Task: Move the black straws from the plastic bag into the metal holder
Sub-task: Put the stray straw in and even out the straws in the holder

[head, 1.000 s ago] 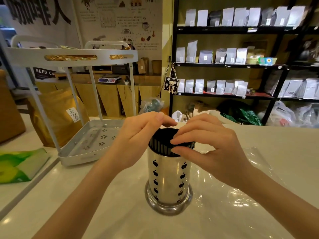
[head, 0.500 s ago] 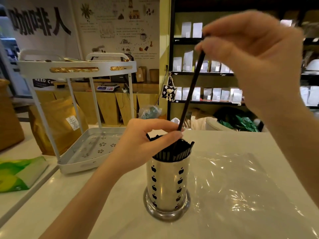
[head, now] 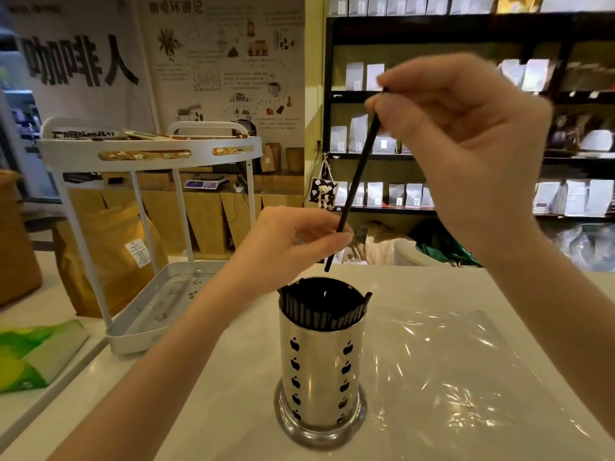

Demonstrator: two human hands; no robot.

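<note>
Your right hand (head: 466, 128) pinches one black straw (head: 357, 174) by its top, its lower tip hanging clear above the metal holder (head: 321, 371), already packed with black straws (head: 319, 309). Your left hand (head: 293, 244), fingers loosely curled on nothing, hovers behind the rim, just beside the straw's path. The plastic bag (head: 466, 377) lies flat to the right; a white rack (head: 149, 247) stands left.

We see a shiny cylindrical metal holder (head: 321, 371) with apple-shaped cutouts upright mid-counter, packed with thin black straws (head: 321, 309). One long black straw (head: 356, 181) tilts above it, clear of the rim. A flat clear plastic bag (head: 466, 377) lies toward the counter's right edge.
</note>
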